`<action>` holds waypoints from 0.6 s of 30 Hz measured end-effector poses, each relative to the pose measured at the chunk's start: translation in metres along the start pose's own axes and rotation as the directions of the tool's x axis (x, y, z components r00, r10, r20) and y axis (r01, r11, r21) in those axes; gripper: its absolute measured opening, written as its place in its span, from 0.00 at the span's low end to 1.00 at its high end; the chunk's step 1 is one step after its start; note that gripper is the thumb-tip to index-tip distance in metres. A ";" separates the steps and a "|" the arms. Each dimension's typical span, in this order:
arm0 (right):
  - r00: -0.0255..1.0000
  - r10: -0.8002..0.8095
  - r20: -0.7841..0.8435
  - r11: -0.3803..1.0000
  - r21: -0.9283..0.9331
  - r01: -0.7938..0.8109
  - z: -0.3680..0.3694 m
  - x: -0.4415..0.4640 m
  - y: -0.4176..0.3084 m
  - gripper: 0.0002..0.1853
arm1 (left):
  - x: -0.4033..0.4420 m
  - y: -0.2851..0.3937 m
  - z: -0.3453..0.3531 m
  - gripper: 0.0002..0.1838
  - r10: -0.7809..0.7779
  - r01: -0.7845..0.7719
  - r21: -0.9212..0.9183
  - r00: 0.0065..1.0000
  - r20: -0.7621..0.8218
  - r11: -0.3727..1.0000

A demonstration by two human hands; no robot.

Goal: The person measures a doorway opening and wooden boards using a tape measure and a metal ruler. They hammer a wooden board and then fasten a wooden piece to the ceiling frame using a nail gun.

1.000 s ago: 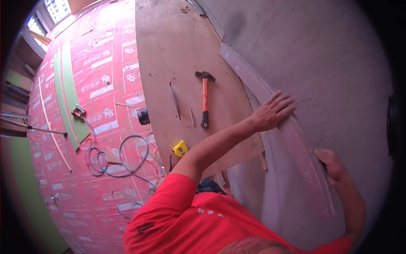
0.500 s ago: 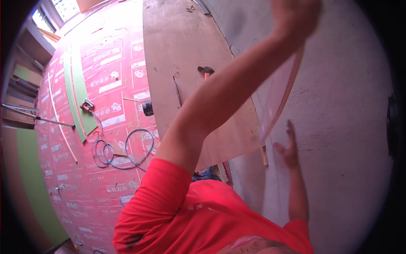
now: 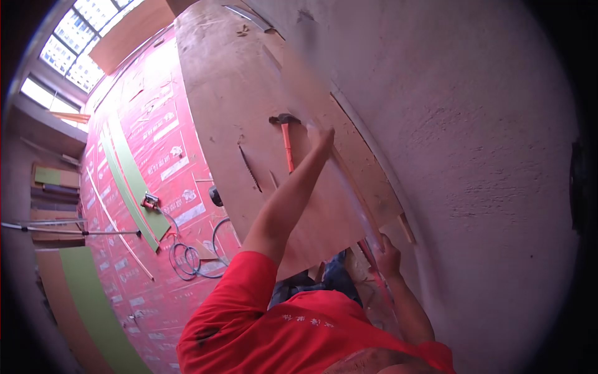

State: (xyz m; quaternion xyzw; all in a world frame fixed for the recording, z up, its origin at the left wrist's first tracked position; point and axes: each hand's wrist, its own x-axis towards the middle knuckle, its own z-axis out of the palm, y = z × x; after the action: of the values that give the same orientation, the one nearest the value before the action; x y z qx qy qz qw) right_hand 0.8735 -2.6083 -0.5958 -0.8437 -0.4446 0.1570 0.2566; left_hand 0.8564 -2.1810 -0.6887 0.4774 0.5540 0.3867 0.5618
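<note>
A long, thin wood-coloured strip (image 3: pixel 354 187), blurred by motion, runs slantwise over the plywood sheet (image 3: pixel 230 81) beside the wall. My left hand (image 3: pixel 321 137) is closed around its upper part, the arm stretched forward. Lower down, near the sheet's near corner, my right hand (image 3: pixel 389 257) is closed on the same strip. A claw hammer (image 3: pixel 288 142) with an orange handle lies on the plywood just left of my left hand. Farther left rests a thin dark rod (image 3: pixel 250 168). The strip's far end is smeared and hard to make out.
A grey wall (image 3: pixel 486 162) rises close on the right. Left of the plywood, red printed sheeting (image 3: pixel 168 137) covers the floor, bearing green strips (image 3: pixel 134 181), a nail gun (image 3: pixel 150 201) and a coiled hose (image 3: pixel 185 262). A metal pole (image 3: pixel 106 232) juts in at left.
My left hand has come down from high on the right to over the plywood with the strip. My right hand, open before, has closed on the strip. The view has shifted.
</note>
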 end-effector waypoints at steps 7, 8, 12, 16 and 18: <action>0.976 0.085 0.199 0.995 -0.064 -0.074 0.049 0.058 0.009 0.20 | -0.130 -0.046 -0.001 0.32 0.255 -0.257 0.306 0.966 0.047 0.917; 0.979 0.061 0.195 0.997 -0.056 -0.051 0.053 0.070 0.008 0.20 | -0.124 -0.049 0.006 0.32 0.272 -0.268 0.306 0.962 0.031 0.914; 0.996 -0.028 0.089 0.999 -0.029 0.031 0.060 0.115 0.015 0.18 | -0.082 -0.042 0.020 0.32 0.330 -0.318 0.411 0.943 0.042 0.854; 0.998 0.018 0.055 0.993 -0.120 -0.011 0.056 0.201 0.019 0.16 | -0.006 -0.009 0.064 0.24 0.274 -0.327 0.207 0.929 0.248 0.922; 0.999 0.010 0.040 0.992 -0.125 -0.005 0.040 0.224 0.010 0.16 | -0.004 0.001 0.076 0.21 0.202 -0.253 0.165 0.941 0.272 0.953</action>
State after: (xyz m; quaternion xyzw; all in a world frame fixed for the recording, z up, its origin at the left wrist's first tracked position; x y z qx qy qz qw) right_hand 0.9848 -2.4153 -0.6427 -0.8565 -0.4554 0.1470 0.1934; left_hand 0.9312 -2.1928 -0.6920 0.6371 0.4547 0.3286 0.5285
